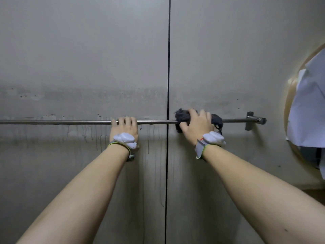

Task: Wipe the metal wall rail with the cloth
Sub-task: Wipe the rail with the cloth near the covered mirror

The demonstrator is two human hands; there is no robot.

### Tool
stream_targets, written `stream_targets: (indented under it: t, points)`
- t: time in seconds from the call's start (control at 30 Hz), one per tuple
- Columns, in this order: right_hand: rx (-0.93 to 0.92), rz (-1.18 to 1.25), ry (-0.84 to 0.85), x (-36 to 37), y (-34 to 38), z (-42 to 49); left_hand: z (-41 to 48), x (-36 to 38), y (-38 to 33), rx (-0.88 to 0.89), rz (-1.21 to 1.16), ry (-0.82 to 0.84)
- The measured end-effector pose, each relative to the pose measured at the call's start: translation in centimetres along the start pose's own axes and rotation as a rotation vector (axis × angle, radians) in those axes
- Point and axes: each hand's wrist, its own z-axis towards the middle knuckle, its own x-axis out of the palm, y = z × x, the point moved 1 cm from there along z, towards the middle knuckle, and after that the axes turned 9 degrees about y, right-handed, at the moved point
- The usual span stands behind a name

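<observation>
A person's two bare forearms reach forward from the bottom of the view toward a grey panelled wall (pixel 70 59). A thin dark vertical seam (pixel 168 67) divides the wall into a left and a right panel.

A slim metal wall rail (pixel 52 122) runs horizontally across the wall, from the left edge of the view to a metal bracket (pixel 250 120) on the right panel, where the rail ends in a capped tip. Below the rail the wall shows dried drip streaks and dull staining.

The left hand (pixel 125 128) grips the bare rail on the left panel, a little left of the seam. Its fingers are curled over the top of the rail and pressed close together, with the thumb side toward the left.

The right hand (pixel 197 128) is just right of the seam. It clutches a dark, bunched cloth (pixel 183 115) that is wrapped around the rail, with the fingers slightly spread over the top of the cloth and the thumb underneath. Dark cloth shows on both sides of the hand, and a frayed end hangs below the rail near the wrist.

Each wrist wears a white device on a band (pixel 125 139).

At the right edge of the wall, a round wood-rimmed opening (pixel 288 103) is partly covered by white paper sheets (pixel 309 111).
</observation>
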Motion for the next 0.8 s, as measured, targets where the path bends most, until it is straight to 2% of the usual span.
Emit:
stream_targets:
  t: [0.1,0.2,0.37,0.5,0.57,0.7,0.8]
  points:
    - [0.294,0.213,-0.089,-1.9,-4.3,0.8,0.2,0.0,-0.2,0.003,0.002,-0.003]
    - [0.452,0.520,-0.229,-2.7,-4.9,1.3,0.2,0.2,-0.2,0.003,0.006,-0.007]
    - [0.764,0.845,-0.352,-0.6,0.1,0.3,-0.2,0.3,0.6,0.047,-0.006,-0.036]
    - [0.820,1.189,-0.436,1.5,6.3,-0.7,-0.2,0.4,1.3,0.098,-0.003,-0.029]
    - [0.890,1.280,-0.384,2.5,9.5,-0.7,-0.1,0.3,1.7,0.122,-0.007,-0.017]
    - [0.980,1.543,-0.025,4.5,14.1,-2.1,-0.2,0.3,2.0,0.160,-0.016,-0.061]
    - [0.958,1.647,-0.011,4.3,15.1,-2.4,-0.5,0.1,2.1,0.173,-0.017,-0.072]
